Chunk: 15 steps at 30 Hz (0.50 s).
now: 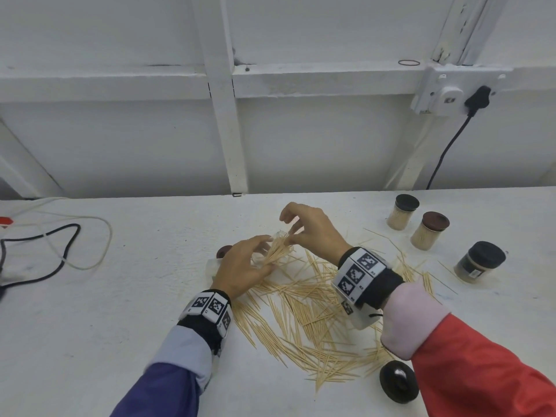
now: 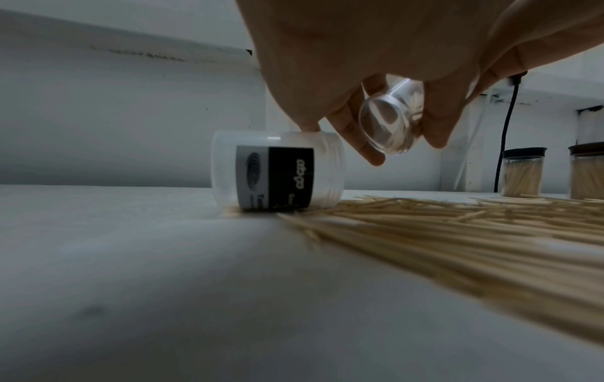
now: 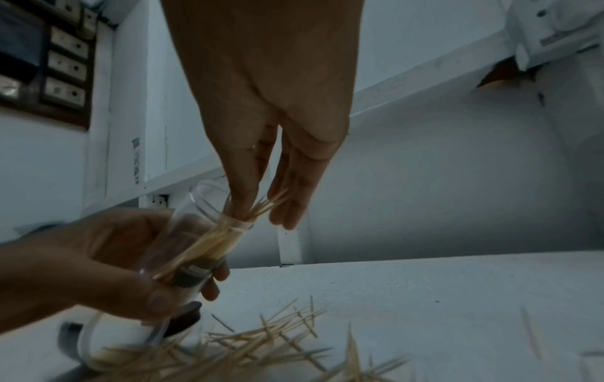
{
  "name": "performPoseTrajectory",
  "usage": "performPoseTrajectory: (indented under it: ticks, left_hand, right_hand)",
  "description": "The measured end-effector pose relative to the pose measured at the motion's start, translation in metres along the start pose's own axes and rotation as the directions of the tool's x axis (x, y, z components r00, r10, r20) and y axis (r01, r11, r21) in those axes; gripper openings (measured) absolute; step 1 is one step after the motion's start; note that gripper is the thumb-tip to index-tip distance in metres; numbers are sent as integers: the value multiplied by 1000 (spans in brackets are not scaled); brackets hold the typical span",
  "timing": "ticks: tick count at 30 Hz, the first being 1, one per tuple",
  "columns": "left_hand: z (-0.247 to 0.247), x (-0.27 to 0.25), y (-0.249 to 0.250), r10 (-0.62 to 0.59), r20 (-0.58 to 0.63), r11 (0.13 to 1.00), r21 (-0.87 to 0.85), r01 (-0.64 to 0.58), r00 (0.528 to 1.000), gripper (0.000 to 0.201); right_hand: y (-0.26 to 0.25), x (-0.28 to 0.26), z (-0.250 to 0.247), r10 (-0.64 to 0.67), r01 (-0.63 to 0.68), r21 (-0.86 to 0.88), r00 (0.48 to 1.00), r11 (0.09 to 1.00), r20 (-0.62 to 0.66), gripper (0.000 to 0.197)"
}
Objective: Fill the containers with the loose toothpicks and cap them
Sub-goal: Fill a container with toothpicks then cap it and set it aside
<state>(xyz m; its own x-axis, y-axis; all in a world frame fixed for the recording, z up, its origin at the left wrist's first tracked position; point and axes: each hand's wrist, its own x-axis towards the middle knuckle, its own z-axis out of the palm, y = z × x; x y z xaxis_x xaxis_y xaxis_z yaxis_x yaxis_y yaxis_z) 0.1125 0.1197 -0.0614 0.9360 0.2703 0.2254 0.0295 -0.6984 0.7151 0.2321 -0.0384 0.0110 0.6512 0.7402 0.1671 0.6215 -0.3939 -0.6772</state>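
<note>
A small clear glass jar [image 3: 196, 240], cylindrical and smooth, is gripped tilted in the left hand [image 1: 240, 269], its open mouth turned toward the right hand [image 1: 313, 230]. A bunch of thin, pale wooden toothpicks [image 3: 258, 206] is pinched between the right thumb and fingertips and is fed into that mouth; some ends still project past the rim. The jar is held above the white, matte table [image 1: 120, 311], at the far left edge of a wide scatter of loose toothpicks [image 1: 307, 314].

From the left wrist view the jar's round transparent base [image 2: 385, 124] is seen, and below it a translucent plastic container [image 2: 278, 170] with a black-and-grey label is shown lying on its side, touching the pile; in the head view this container is largely hidden by the left hand. Only the head view shows three capped, filled jars at the right: one with a black lid [image 1: 403, 215], one with a dark brown lid [image 1: 430, 230], and a labelled one with a ribbed black cap [image 1: 478, 261]. A loose glossy black lid [image 1: 398, 382] is seen near the right sleeve, and a dark brown lid [image 1: 224, 251] just beyond the left hand.
</note>
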Motion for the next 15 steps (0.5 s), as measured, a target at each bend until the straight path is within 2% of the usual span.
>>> performPoseTrajectory:
  ticks: [2,4,7,10,12,15]
  left_hand:
    - [0,0,-1,-2,-10,1000,0,2,1000,53]
    - [-1,1,-1,0,-22,1000,1,0,1000,53]
    - [-1,0,-2,10,-35,1000,8,-10,999,53]
    - [-1,0,-3,0,-38,1000,-3,0,999,54]
    - [-1,0,-4,-2,-38,1000,-11,2,999,56]
    - [-2,1,-4,2,-52,1000,-11,-3,999,56]
  right_hand:
    - [1,0,0,10,-10,-62,1000,998,-10,45]
    - [1,-1,-1,66,-65,-26,997,998,41,59]
    - [2,-5,-4,169,-206,97,940,974,297,85]
    - [0,-15,1,133,-228,164,884,960,449,97]
    - [-5,-21,6,90,-202,194,879,960,468,99]
    - [-9,-24,12,20,-141,254,904,957,427,100]
